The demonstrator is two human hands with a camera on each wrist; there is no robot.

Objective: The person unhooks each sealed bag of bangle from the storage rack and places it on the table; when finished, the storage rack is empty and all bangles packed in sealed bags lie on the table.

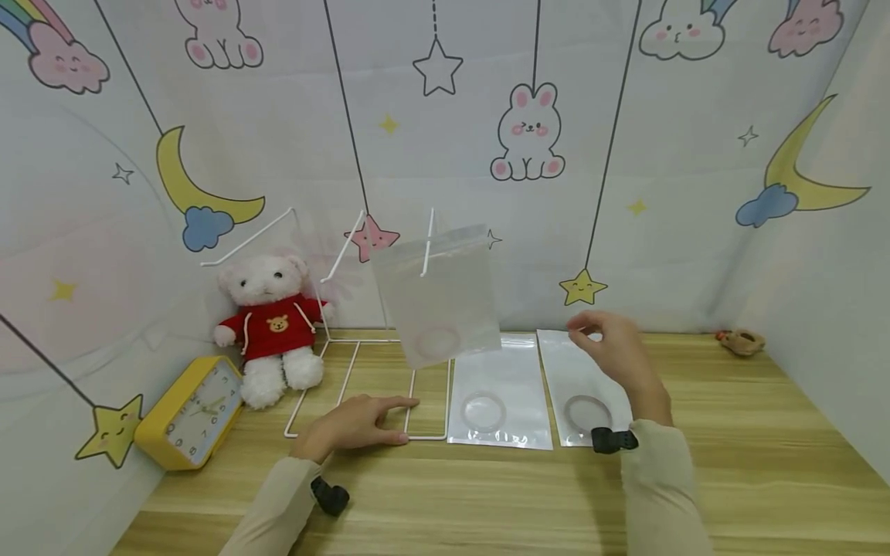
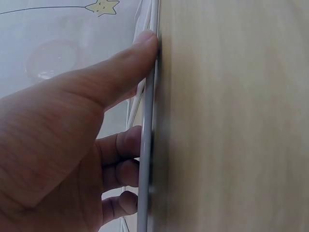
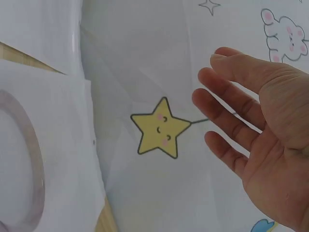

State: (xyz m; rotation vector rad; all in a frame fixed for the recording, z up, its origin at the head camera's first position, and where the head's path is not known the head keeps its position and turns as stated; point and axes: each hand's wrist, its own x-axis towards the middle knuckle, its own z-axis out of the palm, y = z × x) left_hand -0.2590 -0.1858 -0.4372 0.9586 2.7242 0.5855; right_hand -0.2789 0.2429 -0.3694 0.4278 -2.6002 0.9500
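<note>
A white wire rack [image 1: 366, 341] with upright hooks stands on the table, and a clear zip bag [image 1: 445, 301] with a ring-shaped item in it hangs from its right hook. My left hand [image 1: 358, 422] rests low on the rack's base, thumb stretched to the front rail [image 2: 146, 145] and index finger reaching along the base. Two flat bags, a middle bag [image 1: 501, 371] and a right bag [image 1: 556, 359], lie right of the rack, each holding a pale ring. Above the right bag, my right hand [image 1: 615, 351] is raised with loosely bent fingers, holding nothing.
A white plush bear [image 1: 278, 328] in a red sweater sits behind the rack's left side, beside a yellow clock [image 1: 188, 417]. At the far right back lies a small brown object [image 1: 742, 342]. A cartoon-printed curtain [image 1: 445, 147] rises behind the wooden table [image 1: 501, 502].
</note>
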